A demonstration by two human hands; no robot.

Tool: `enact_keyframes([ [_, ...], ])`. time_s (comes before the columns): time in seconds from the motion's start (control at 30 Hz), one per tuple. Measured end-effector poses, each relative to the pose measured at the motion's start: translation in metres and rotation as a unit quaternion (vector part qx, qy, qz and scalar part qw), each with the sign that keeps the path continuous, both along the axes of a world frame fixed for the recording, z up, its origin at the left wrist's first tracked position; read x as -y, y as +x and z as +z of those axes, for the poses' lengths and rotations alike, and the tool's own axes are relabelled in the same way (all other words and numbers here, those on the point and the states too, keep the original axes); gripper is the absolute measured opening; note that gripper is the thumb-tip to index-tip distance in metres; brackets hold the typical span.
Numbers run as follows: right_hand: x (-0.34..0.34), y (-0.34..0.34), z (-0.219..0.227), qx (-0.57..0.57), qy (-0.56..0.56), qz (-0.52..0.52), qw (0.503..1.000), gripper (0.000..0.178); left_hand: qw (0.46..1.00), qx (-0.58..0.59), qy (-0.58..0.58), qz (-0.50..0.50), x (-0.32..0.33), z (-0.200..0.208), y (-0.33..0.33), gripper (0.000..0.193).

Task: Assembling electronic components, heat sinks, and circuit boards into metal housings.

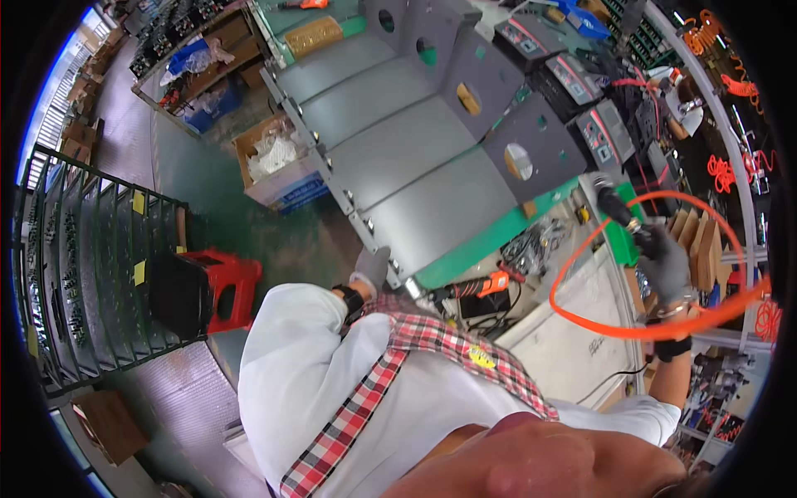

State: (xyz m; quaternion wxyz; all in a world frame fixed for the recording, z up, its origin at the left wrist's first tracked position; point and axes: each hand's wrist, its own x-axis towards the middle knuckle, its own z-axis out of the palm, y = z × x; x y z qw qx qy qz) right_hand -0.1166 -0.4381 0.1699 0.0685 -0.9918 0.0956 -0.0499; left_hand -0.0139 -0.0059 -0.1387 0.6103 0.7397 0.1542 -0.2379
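My right hand, in a grey glove, is closed around the rear of a black air tool. An orange air hose loops in front of that hand and forearm. The tool's head is beside a green bin, right of the workbench. My left hand, also gloved in grey, is at the near left corner of the closest grey metal panel; its fingers are too small to make out. Several such panels lie in a row, with upright dark plates with cut-out holes along their right side.
An orange-and-black power tool lies by the bench's near edge, beside bundled cables. Dark machine units with control panels line the right. A red stool, a carton and a green rack stand left.
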Motion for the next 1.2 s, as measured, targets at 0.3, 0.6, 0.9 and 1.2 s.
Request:
enact_keyframes([
  [0.3, -0.144, -0.037, -0.157, -0.374, 0.692, -0.147, 0.600, 0.039, 0.992, 0.083, 0.050, 0.084, 0.009, -0.011, -0.008, 0.053],
  [0.6, -0.203, -0.016, -0.248, -0.417, 0.829, -0.153, 0.340, 0.027, 0.989, 0.090, 0.069, 0.093, 0.013, -0.005, -0.008, 0.047],
  [0.9, -0.203, -0.012, -0.254, -0.367, 0.725, -0.074, 0.578, 0.029, 0.976, 0.155, 0.099, 0.112, 0.016, -0.024, -0.008, 0.051],
  [1.2, -0.203, 0.010, -0.253, -0.219, 0.770, -0.197, 0.566, 0.032, 0.990, 0.084, 0.085, 0.079, 0.013, -0.016, -0.007, 0.051],
])
